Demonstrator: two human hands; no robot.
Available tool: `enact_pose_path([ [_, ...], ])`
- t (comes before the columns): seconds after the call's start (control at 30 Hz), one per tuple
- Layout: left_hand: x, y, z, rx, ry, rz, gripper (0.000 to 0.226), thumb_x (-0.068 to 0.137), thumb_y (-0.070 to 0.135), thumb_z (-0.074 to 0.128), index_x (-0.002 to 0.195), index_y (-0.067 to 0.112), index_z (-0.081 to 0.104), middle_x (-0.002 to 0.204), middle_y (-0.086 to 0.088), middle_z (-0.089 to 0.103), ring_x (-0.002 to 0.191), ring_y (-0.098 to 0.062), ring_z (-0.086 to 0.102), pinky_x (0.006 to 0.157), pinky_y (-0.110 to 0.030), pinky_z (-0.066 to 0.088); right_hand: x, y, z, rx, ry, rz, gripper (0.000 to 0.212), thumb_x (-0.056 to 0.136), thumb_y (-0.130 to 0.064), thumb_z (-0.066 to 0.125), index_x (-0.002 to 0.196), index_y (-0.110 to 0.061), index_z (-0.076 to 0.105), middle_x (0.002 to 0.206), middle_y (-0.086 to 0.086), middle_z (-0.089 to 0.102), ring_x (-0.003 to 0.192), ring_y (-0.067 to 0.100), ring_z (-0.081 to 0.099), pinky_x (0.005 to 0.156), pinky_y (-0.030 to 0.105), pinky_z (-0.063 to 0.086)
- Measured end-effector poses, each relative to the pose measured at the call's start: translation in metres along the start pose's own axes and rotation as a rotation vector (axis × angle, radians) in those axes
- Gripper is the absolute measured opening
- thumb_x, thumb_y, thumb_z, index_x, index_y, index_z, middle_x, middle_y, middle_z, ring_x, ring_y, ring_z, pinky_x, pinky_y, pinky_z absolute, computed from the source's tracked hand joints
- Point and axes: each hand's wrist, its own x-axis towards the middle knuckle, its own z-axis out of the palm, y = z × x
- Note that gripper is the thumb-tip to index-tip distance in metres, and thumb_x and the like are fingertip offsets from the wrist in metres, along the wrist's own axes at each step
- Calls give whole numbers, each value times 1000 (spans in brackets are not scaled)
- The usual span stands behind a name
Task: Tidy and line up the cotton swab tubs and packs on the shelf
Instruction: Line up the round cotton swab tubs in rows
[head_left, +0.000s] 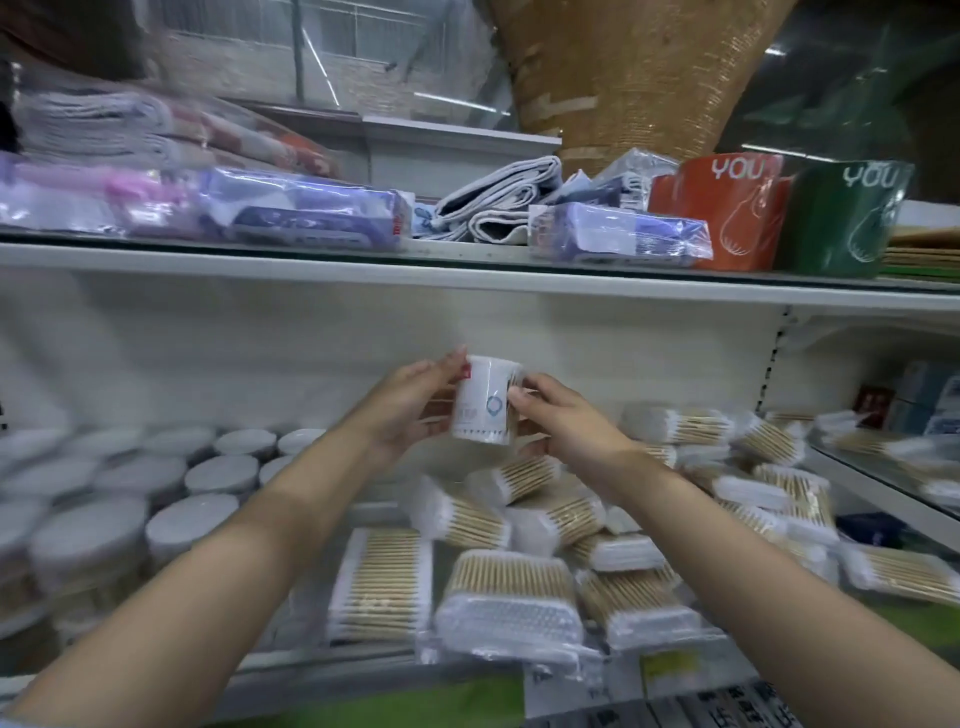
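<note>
A left hand (402, 402) and right hand (563, 415) close their fingers (524, 397) around a cotton swab tub (483, 402), seemingly light, rigid and smooth-walled, best gripped by its sides above the shelf (311, 519).

White swab tub (485, 402) held upright, tubs (156, 483) left, packs (519, 571) jumbled right
</note>
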Motion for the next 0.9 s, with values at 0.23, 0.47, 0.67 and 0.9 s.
enact_pose_path([
  [0.23,-27,3,-30,-78,20,59,14,82,18,63,75,15,51,80,-4,66,73,-16,63,62,-25,53,-4,-6,30,209,-85,30,24,99,-17,36,102,-10,59,89,12,57,76,21,55,70,36,46],
  [0.47,-49,4,-43,-97,38,109,28,64,22,70,84,10,55,83,-6,64,68,-11,66,61,-21,54,-3,-4,52,252,-235,54,32,88,-43,46,104,-27,68,103,4,70,96,22,63,95,47,44],
  [0.67,-63,10,-54,64,175,137,26,70,24,72,87,11,58,87,-4,65,76,-12,65,66,-22,52,-4,-10,67,169,-155,31,32,94,-38,47,113,-19,64,105,9,68,94,21,64,77,33,51],
  [0.9,-73,3,-48,672,347,179,50,70,47,76,102,15,54,99,1,60,91,-16,59,80,-30,49,-4,-17,85,-104,54,-4,40,94,-44,47,93,-10,67,89,14,70,79,19,63,72,33,53],
])
